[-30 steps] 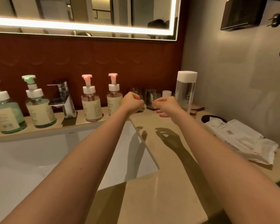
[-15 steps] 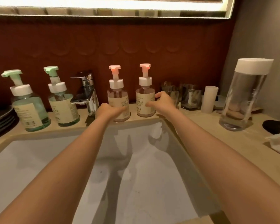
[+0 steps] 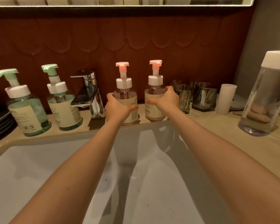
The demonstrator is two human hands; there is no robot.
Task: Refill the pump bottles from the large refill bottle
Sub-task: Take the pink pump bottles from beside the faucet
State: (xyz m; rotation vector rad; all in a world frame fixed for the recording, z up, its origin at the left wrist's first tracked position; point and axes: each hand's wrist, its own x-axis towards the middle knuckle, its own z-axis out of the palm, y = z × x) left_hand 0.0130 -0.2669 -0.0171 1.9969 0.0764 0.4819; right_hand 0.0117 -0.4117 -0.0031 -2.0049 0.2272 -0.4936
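Now, fingers first: the left hand's (image 3: 118, 107) fingers (image 3: 110, 96) curl round the left side of the left pink bottle (image 3: 125, 96), with the thumb across its label. The right hand (image 3: 166, 101) wraps the right pink bottle (image 3: 153, 111) likewise, fingers (image 3: 170, 90) round its right side, thumb blurred in front. Both bottles stand upright on the ledge (image 3: 213, 122) behind the sink (image 3: 39, 167), right of the tap (image 3: 89, 94).

They look clear and hard-walled, so probably rigid and fairly light. Bare walls could be slippery, and the label likely grips better. Mid-body seems the place to hold, since the pump neck would likely turn.

A tall clear bottle (image 3: 265, 97), well apart at right, may be the refill.

"PING" reads on the right pink bottle and on one green bottle (image 3: 64, 109). The other green bottle (image 3: 27, 113) shows a barcode, and the small print is illegible.
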